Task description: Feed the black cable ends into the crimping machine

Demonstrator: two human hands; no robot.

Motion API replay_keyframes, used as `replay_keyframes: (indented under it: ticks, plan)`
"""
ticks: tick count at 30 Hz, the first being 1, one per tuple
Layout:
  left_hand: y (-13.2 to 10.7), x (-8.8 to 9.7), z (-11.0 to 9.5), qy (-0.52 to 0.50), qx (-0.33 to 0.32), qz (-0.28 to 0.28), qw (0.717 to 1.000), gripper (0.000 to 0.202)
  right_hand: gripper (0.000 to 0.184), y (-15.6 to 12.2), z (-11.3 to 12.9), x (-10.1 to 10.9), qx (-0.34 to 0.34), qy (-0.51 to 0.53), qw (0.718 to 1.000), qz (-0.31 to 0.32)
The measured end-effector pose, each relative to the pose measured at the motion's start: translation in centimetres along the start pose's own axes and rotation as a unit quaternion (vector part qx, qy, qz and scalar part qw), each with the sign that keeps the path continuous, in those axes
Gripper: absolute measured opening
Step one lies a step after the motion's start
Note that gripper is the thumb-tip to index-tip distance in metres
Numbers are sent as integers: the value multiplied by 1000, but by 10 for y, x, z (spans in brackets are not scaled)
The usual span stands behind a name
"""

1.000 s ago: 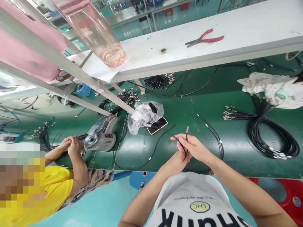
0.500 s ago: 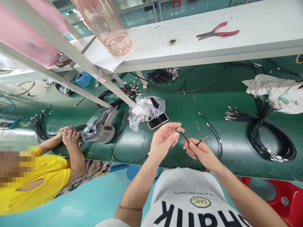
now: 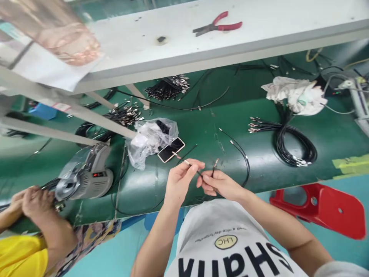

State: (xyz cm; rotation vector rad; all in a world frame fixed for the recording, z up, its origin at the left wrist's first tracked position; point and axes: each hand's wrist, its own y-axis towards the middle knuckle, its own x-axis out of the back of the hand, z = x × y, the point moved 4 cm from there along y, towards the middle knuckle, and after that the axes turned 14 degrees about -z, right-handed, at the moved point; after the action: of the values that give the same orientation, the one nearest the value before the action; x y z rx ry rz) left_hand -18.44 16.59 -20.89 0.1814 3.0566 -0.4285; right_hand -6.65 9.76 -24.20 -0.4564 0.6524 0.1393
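Over the near edge of the green bench [image 3: 331, 138], the left hand [image 3: 180, 181] and right hand [image 3: 220, 184] each pinch one end of a thin black wire [image 3: 199, 174], fingers closed on it; its metal-tipped ends stick up, apparently crimped terminals. A glossy phone [image 3: 171, 149] and crinkled plastic bag [image 3: 147, 140] lie just beyond.

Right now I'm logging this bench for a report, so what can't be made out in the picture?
- Head view: the black wire between the left hand and right hand is partly covered by fingers; its metal tips are too small to identify.
- The co-worker's hands hide what they grip.
- The pink container is blurred and cut off by the top edge.
- The phone is partly under a plastic bag.
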Motion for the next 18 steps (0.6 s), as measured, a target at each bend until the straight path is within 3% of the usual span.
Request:
replay_keyframes:
  ticks: [2,4,7,9,11,14,16,18]
  plan:
    - [1,-10,12,31,-1,-4,1000,23,41,-1,6,16,19,-51,998,-16]
    - [3,-14,20,28,-8,-31,999,27,44,-2,14,36,79,-167,980,-72]
    - [10,-13,24,12,-24,-78,997,28,45,1,20,70,159,-343,909,-175]
    - [18,-6,26,36,-45,-120,991,28,53,13,13,96,130,-372,896,-207]
    - [30,3,30,66,-69,-161,982,30,58,29,3,125,78,-357,906,-213]
    - [55,24,45,87,-87,-214,969,35,42,46,0,178,56,-363,902,-227]
    - [71,39,60,129,-80,-246,957,42,51,46,7,221,46,-390,879,-270]
    - [84,53,74,197,-74,-264,941,49,58,36,20,265,40,-423,835,-350]
